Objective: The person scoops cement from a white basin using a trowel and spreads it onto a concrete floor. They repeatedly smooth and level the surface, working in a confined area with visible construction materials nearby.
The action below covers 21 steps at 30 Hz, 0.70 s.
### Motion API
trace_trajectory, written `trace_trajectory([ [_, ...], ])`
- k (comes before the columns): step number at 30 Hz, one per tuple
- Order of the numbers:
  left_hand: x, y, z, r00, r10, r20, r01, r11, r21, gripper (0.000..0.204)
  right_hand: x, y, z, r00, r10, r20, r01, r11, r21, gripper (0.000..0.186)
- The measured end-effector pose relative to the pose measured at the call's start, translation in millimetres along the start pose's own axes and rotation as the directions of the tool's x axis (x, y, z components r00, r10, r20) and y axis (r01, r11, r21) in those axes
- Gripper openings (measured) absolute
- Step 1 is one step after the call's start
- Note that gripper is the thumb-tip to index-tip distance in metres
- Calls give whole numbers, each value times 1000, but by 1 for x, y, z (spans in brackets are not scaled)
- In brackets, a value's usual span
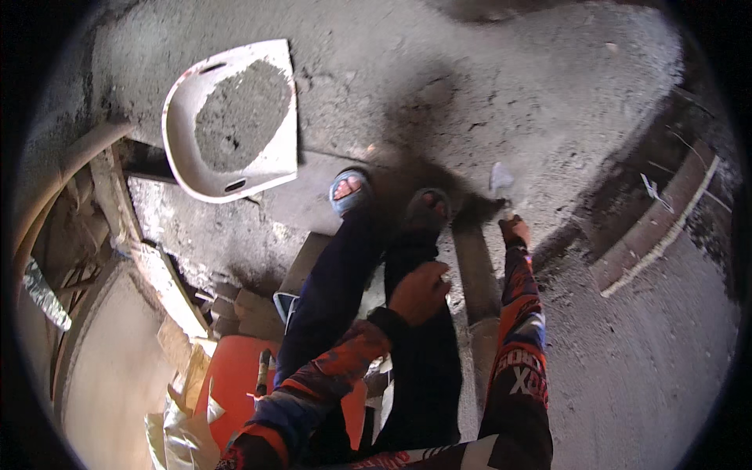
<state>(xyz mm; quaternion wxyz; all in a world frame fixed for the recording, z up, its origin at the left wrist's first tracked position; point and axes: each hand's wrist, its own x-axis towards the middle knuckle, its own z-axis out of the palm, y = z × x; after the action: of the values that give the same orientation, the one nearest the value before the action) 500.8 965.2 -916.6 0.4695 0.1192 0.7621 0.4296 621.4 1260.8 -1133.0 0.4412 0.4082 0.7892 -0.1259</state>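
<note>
My right hand (515, 229) is closed round the handle of a small trowel (501, 178). Its pale blade points away from me and lies against the rough grey floor (564, 110), just beyond a wooden plank (475, 270). My left hand (421, 294) rests on my right leg near the knee, its fingers curled in a loose fist with nothing visible in them. Farther off to the left sits a white scoop-shaped pan (178, 129), with slots in its rim and a heap of wet grey mortar (244, 117) inside. Both of my feet are in sandals between pan and trowel.
A curved board (654, 227) with bits of wire stands at the right. Left are a bent pipe (74, 160), timber pieces (168, 286) and a pale rounded surface (113, 368). An orange-red object (235, 384) and crumpled pale sacking (184, 431) lie near my left arm.
</note>
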Motion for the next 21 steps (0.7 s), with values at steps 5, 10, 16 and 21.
trace_trajectory([
  [5, -12, 30, -17, 999, -37, 3, 36, 947, -320, 31, 9, -82, 18, 954, -296, -47, 299, 951, 84, 52],
  [10, -1, 29, -30, 993, -119, -2, 115, 958, -264, 28, 31, -265, 25, 929, -367, -51, 369, 909, 194, 50],
  [16, 13, 18, -52, 958, -286, -9, 266, 899, -348, 21, -12, -297, 14, 954, -291, -70, 298, 901, 316, 50],
  [21, 9, -3, -51, 896, -394, -205, 330, 899, -289, 22, -38, -262, 2, 814, -575, -80, 577, 817, 7, 46],
])
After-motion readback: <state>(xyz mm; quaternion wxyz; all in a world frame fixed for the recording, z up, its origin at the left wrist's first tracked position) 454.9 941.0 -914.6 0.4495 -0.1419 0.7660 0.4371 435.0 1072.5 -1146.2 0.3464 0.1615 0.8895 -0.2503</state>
